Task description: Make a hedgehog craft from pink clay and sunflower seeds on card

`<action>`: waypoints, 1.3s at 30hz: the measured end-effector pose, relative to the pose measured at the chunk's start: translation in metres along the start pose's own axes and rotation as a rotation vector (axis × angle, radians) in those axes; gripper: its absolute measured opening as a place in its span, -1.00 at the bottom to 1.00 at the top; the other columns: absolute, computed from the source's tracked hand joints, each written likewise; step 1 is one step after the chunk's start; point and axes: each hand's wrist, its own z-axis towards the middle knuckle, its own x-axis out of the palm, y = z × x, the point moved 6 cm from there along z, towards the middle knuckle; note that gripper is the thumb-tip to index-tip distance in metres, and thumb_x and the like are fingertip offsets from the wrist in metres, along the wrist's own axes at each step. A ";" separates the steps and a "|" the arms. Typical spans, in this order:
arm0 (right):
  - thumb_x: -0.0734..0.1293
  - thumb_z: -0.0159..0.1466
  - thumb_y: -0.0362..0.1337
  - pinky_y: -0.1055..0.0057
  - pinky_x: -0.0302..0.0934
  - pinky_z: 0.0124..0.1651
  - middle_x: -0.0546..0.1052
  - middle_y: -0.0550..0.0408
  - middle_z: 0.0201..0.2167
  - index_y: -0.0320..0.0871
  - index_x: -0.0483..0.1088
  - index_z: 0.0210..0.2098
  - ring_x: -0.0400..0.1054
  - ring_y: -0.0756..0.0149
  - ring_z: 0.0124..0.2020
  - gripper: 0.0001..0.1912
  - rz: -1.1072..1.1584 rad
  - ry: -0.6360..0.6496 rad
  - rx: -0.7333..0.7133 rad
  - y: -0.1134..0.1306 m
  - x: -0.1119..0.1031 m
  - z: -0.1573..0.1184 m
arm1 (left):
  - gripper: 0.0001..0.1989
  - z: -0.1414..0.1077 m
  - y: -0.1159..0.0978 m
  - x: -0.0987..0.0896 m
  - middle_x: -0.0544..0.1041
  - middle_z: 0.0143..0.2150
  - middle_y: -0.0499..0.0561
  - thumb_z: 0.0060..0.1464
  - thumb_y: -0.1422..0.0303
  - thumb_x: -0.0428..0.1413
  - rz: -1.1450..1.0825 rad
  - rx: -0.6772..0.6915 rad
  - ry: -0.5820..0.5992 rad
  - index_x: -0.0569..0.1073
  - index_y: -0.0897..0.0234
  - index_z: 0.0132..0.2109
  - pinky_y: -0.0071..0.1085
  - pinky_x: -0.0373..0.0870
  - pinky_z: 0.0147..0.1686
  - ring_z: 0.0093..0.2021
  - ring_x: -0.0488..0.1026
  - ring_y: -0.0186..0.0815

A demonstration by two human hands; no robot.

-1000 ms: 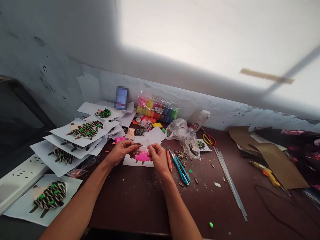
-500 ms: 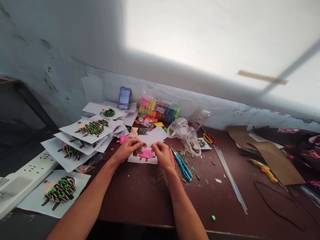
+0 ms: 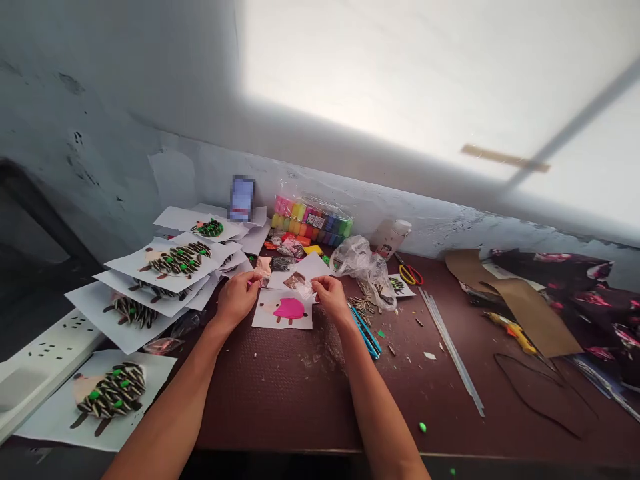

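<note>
On the dark red table lies a white card (image 3: 257, 320) with a flat hedgehog figure on it, its body bright pink (image 3: 289, 308), its face pale, its feet brown. My left hand (image 3: 240, 293) is at the card's upper left, fingers pinched on something pink, possibly a bit of clay. Just right of the card, my right hand (image 3: 329, 295) pinches the edge of a clear wrapper with brown clay (image 3: 296, 281) in it, which hangs over the card's top edge. A blank white sheet (image 3: 313, 265) lies behind.
Stacked hedgehog cards (image 3: 120, 267) and a power strip (image 3: 55, 340) are at left. Behind are coloured clay packs (image 3: 315, 220) and a phone (image 3: 243, 199). At right are a blue cutter (image 3: 367, 333), scissors (image 3: 410, 273), glue sticks (image 3: 453, 353) and a yellow glue gun (image 3: 515, 330).
My hands have moved apart, the left one outward to the left. The brown clay and wrapper no longer cover the hedgehog, whose face and pink body now show. The view has shifted slightly.
</note>
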 end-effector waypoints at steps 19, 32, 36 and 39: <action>0.29 0.27 -0.44 0.56 0.23 -0.53 0.62 0.14 -0.42 -0.16 0.39 -0.12 0.37 0.47 -0.62 -0.81 -0.148 0.038 0.027 0.032 0.104 0.078 | -0.71 -0.009 -0.012 0.021 0.60 0.02 0.18 0.19 0.56 0.04 0.436 0.147 0.223 0.61 0.24 -0.07 -0.24 0.45 -0.01 0.06 0.53 -0.05; 0.24 0.36 -0.39 0.44 0.22 -0.13 0.68 -0.02 -0.26 -0.17 0.60 -0.09 0.52 0.23 -0.14 -0.70 -0.950 0.072 -0.083 0.029 0.028 0.031 | -0.62 -0.004 -0.006 0.026 0.64 0.05 0.16 0.19 0.56 0.00 0.326 0.167 0.210 0.65 0.22 -0.03 -0.19 0.45 0.06 0.06 0.56 -0.04; 0.22 0.36 -0.41 0.40 0.21 -0.11 0.66 -0.12 -0.06 -0.15 0.59 -0.03 0.51 0.14 -0.04 -0.66 -1.036 0.016 -0.027 0.018 0.001 0.012 | -0.58 -0.002 -0.003 0.029 0.65 0.06 0.14 0.17 0.60 -0.02 0.309 0.171 0.207 0.65 0.21 -0.01 -0.21 0.45 0.08 0.08 0.56 -0.05; 0.22 0.38 -0.35 0.38 0.20 -0.13 0.65 -0.14 -0.04 -0.13 0.61 -0.05 0.52 0.10 -0.03 -0.68 -1.069 0.032 -0.025 0.017 0.001 0.001 | -0.58 -0.001 -0.004 0.030 0.65 0.05 0.15 0.18 0.59 -0.03 0.284 0.174 0.206 0.65 0.26 0.00 -0.22 0.45 0.08 0.08 0.56 -0.07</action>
